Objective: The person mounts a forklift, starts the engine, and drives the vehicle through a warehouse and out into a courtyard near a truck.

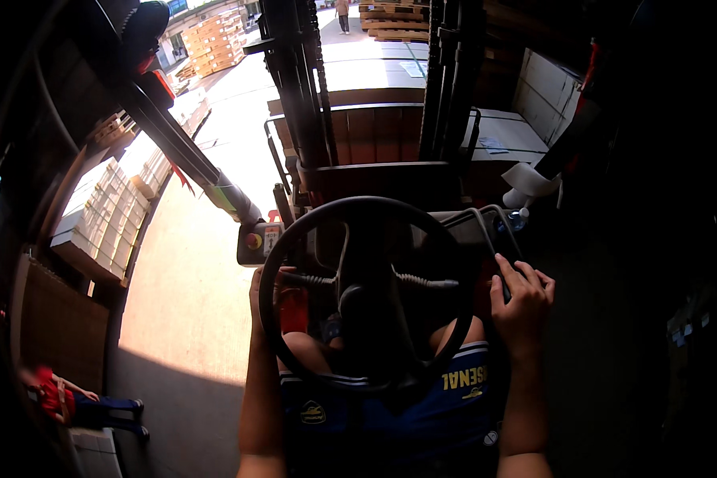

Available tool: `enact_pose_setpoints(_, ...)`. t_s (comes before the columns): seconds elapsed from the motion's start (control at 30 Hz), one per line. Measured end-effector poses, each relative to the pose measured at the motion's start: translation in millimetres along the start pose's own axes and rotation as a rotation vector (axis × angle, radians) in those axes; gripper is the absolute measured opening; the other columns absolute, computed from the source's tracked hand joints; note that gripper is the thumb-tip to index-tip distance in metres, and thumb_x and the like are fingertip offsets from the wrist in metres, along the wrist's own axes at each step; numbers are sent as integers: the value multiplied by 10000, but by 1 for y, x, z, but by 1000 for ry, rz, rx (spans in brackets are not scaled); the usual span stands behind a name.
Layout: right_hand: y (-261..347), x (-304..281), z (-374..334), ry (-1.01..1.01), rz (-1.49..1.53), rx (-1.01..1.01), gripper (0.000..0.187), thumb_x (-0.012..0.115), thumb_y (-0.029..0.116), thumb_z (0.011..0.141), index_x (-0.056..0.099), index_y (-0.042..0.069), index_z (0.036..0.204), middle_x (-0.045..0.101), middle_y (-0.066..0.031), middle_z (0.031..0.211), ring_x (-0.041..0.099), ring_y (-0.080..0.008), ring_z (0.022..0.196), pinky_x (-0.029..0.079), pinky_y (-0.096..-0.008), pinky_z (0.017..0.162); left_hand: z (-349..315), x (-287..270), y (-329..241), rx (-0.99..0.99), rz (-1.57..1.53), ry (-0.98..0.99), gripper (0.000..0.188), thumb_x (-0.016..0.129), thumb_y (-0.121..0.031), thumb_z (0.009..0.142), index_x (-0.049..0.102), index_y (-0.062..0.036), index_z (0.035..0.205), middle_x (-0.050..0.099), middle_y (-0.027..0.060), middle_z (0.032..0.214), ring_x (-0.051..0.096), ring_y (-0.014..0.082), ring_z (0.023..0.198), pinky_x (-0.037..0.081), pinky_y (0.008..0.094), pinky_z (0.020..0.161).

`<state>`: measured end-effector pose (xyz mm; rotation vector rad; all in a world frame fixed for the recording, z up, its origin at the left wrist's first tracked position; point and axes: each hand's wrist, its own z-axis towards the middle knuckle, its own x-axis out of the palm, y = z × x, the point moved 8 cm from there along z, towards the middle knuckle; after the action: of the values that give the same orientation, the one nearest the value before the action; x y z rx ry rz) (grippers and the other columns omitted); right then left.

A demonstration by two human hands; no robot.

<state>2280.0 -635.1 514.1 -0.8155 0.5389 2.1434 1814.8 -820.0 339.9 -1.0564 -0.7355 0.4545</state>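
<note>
A black steering wheel (357, 205) stands in front of me, a dark column at its middle. My left hand (260, 296) is closed round the left side of its rim, and the wheel hides part of the fingers. To the right of the wheel, my right hand (524, 301) curls over a dark control lever (507, 291), thumb on one side and fingers on the other; shadow blurs the grip. Grey bent bars (486, 213) rise just ahead of that hand. A small control box (256, 242) with a red button sits left of the wheel.
Ahead, the forklift mast (296, 88) rises before a large flat pale load (374, 73). Stacked wooden pallets (213, 41) and strapped pale packs (103, 209) line the left. A person in red (56, 397) is at lower left; another person (342, 16) stands far ahead.
</note>
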Motion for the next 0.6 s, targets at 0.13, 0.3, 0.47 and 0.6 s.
enact_pose_setpoints(0.13,3,-2,2,17,18,4,412,699,264,1085,830,140,1456,859,-160,1267,747,-283,1320,438,-495,1240,2,-2,-1,15,7,15,404,720,-332,1186,561,-34,1407,781,187,1325,804,255,1123,715,381,874)
enact_pose_setpoints(0.3,6,-7,4,-9,-3,-12,400,717,286,1082,840,147,1437,871,-126,1231,757,-271,1304,457,-516,1223,5,-3,2,22,28,20,461,674,-380,1203,541,-30,1470,778,187,1348,793,264,1168,697,389,913)
enact_pose_setpoints(0.47,6,-10,5,6,-27,-6,401,702,304,1094,839,157,1441,869,-132,1246,752,-269,1322,457,-519,1228,7,4,-4,55,45,37,437,671,-372,1207,535,-28,1439,777,208,1324,808,274,1124,709,402,892)
enact_pose_setpoints(0.6,12,-13,9,18,-20,-5,403,691,313,1096,844,164,1437,871,-125,1249,749,-264,1326,455,-514,1230,6,2,-10,42,86,6,422,596,-403,1238,533,-40,1444,775,195,1322,801,268,1100,680,410,893)
